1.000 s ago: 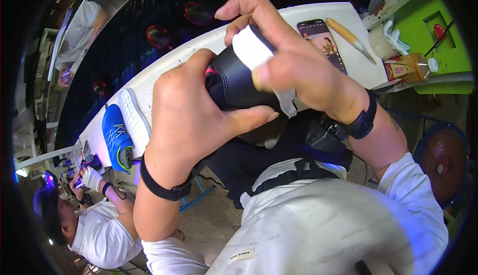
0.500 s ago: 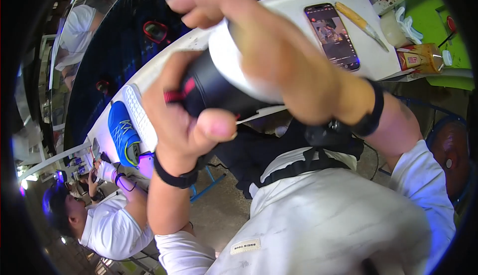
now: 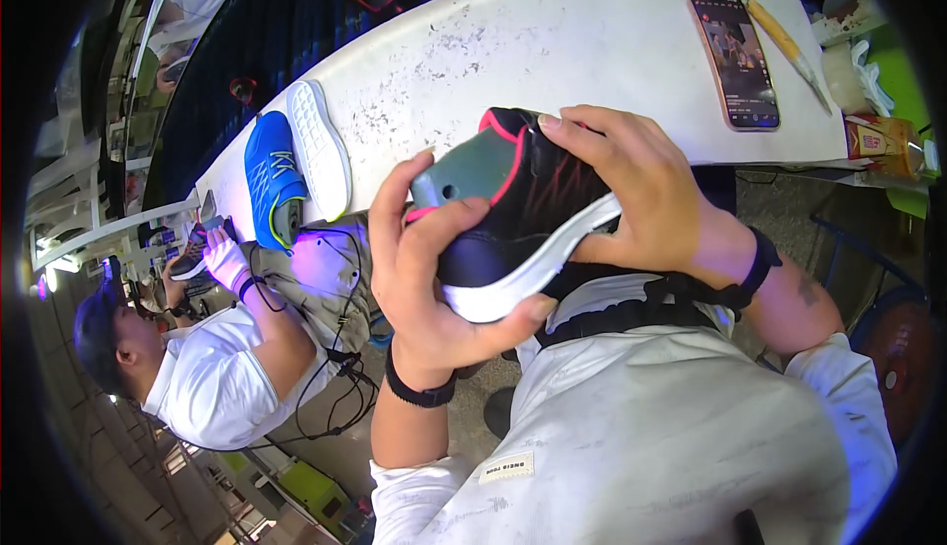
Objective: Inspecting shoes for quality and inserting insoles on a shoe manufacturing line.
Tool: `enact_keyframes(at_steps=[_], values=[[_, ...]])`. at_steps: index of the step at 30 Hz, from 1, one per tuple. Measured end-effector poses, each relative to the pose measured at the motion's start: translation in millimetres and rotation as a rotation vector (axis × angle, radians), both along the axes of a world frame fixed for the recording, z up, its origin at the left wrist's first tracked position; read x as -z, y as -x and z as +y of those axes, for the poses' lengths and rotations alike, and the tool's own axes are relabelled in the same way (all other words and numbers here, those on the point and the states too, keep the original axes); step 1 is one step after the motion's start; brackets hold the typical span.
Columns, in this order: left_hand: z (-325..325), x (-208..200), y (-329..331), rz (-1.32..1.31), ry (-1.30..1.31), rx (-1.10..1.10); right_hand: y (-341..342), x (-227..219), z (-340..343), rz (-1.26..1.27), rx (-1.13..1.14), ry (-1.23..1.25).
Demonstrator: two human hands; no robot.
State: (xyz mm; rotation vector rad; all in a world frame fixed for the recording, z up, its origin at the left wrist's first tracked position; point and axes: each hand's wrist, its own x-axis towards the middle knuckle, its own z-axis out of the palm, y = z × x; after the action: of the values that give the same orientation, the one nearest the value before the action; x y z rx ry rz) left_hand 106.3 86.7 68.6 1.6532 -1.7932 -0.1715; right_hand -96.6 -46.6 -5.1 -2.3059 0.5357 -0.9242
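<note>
Both my hands hold a black shoe (image 3: 567, 185) with pink trim and a thick white sole, raised in front of the table's near edge. A green shoe last with a round hole fills its opening. My left hand (image 3: 419, 269) is closed around the heel end, fingers over the collar and last, thumb under the sole. My right hand (image 3: 656, 190) grips the front part, its fingers across the upper and its thumb by the sole. Part of the toe is hidden behind that hand.
On the white table (image 3: 473, 52) a blue shoe (image 3: 268, 165) lies beside a white patterned sole (image 3: 321, 150). A phone (image 3: 735, 62) and a wooden-handled tool (image 3: 779, 37) are at the right, near an orange-labelled container (image 3: 883, 138). Another person (image 3: 217, 367) works at the left.
The shoe has come lower and turned, now showing its opening and side. My right hand, blurred above the sole before, has moved down onto the front part. The view has shifted.
</note>
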Motion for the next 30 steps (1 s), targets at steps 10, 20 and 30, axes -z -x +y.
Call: enact_keyframes(at_steps=[10,20,30], values=[[-4,-6,-12,0.183,-0.278,-0.151,21,22,-18,-0.054,-0.094,-0.154],[-21,-5,-6,0.132,-0.259,-0.289,13,21,-1,-0.261,-0.013,0.009],[-32,-6,-12,0.061,-0.268,-0.168,1,16,-31,0.117,-0.124,-0.194]])
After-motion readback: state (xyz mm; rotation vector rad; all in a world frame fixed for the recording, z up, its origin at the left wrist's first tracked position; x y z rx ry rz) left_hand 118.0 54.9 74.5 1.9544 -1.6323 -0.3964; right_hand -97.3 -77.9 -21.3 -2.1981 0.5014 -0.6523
